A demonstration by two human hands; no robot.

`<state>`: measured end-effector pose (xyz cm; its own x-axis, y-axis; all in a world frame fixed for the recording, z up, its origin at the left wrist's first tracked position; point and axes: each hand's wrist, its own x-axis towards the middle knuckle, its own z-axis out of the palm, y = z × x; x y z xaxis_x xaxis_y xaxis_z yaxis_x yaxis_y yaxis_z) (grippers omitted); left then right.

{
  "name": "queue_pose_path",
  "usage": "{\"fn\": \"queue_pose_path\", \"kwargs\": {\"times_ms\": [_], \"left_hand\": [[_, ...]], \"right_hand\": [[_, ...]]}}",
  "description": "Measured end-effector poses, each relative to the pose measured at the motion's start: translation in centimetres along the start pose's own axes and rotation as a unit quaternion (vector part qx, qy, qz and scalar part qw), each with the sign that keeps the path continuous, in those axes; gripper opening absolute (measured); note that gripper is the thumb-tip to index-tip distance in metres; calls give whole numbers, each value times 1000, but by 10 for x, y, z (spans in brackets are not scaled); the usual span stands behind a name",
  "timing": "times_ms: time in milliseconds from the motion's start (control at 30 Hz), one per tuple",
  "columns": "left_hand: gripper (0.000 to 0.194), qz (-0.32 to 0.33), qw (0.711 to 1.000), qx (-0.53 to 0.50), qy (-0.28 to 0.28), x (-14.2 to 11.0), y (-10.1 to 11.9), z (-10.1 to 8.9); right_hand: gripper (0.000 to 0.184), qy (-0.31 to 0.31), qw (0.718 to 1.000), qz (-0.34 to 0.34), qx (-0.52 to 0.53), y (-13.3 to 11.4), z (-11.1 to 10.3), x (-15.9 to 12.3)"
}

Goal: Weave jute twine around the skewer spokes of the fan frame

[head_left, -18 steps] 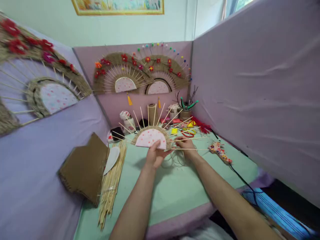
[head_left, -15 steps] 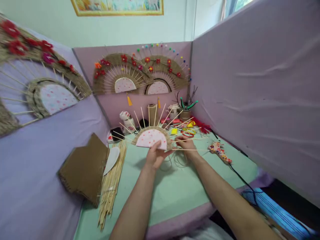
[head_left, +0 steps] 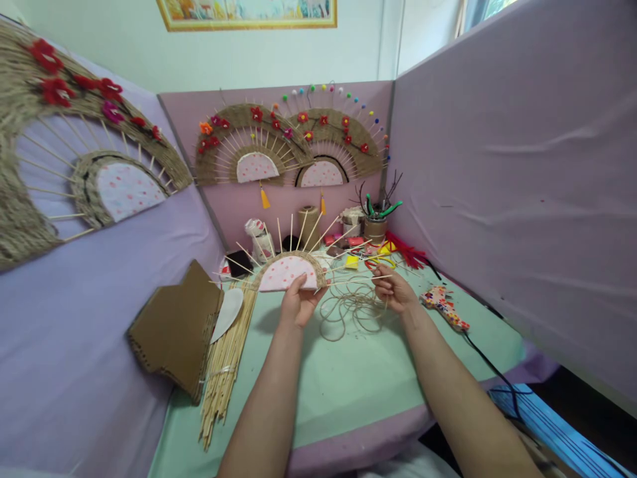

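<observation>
My left hand (head_left: 297, 307) grips the lower right edge of a half-round fan (head_left: 283, 273), its thumb over the dotted white fabric front. Twine is wound along the fan's curved rim, and thin bamboo sticks (head_left: 292, 232) spread out from it. To the right, at the ends of the lowest sticks, my right hand (head_left: 395, 291) is closed with its fingertips pinched on twine. Loose loops of the twine (head_left: 343, 315) lie on the table between and below both hands.
Cardboard (head_left: 174, 325) and a bundle of bamboo sticks (head_left: 223, 365) lie at left. A flower-patterned glue gun (head_left: 445, 309) with a black cord rests at right. Behind are a twine spool (head_left: 309, 226), scissors (head_left: 381, 263) and green-handled pliers (head_left: 381, 211). Finished fans (head_left: 256, 143) hang on the partition.
My right hand has moved right and slightly up, away from the fan's edge. The fan in my left hand has shifted a little left, and more of the twine loops shows.
</observation>
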<state>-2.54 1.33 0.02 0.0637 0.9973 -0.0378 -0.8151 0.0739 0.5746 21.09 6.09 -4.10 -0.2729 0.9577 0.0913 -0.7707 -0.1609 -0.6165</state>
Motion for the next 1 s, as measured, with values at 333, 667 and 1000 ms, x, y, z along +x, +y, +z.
{"fn": "queue_pose_path", "kwargs": {"times_ms": [333, 667, 1000], "left_hand": [[25, -22, 998, 30, 57, 5, -2, -3], [36, -120, 991, 39, -35, -4, -11, 3], [35, -206, 977, 17, -47, -16, -47, 14]], "right_hand": [[13, -48, 991, -106, 68, -8, -2, -12], [29, 62, 990, -60, 115, -1, -5, 6], [32, 39, 991, -122, -29, 21, 18, 4]]}}
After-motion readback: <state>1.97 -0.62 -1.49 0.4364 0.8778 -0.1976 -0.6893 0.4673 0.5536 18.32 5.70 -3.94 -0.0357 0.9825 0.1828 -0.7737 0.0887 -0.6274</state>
